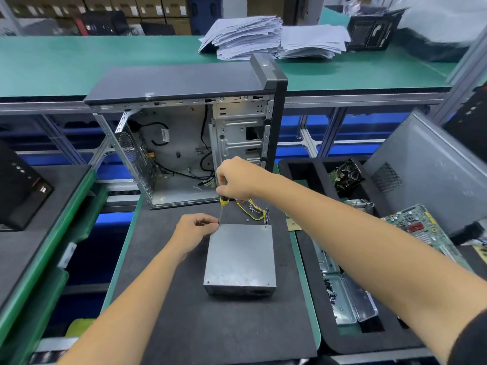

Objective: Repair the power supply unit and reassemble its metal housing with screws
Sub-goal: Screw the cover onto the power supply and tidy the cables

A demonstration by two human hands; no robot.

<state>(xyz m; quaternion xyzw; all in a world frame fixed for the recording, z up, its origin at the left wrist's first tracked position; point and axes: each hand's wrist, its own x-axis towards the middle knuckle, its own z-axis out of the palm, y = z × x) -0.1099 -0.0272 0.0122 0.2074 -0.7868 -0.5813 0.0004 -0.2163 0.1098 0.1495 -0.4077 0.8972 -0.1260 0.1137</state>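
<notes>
Fingers of my right hand (238, 179) curl round the yellow-and-black screwdriver (223, 204), hiding most of its handle; my left hand (196, 230) pinches at the tip, any screw too small to see. Frame centre: power supply unit (241, 256) on the counter (184, 312).

One power supply unit (240, 256), one screwdriver (223, 204), two paper stacks (243, 35).

power supply unit (240, 256) on mat (184, 312) | computer case (184, 143) behind | foam tray (350, 335) right
</notes>
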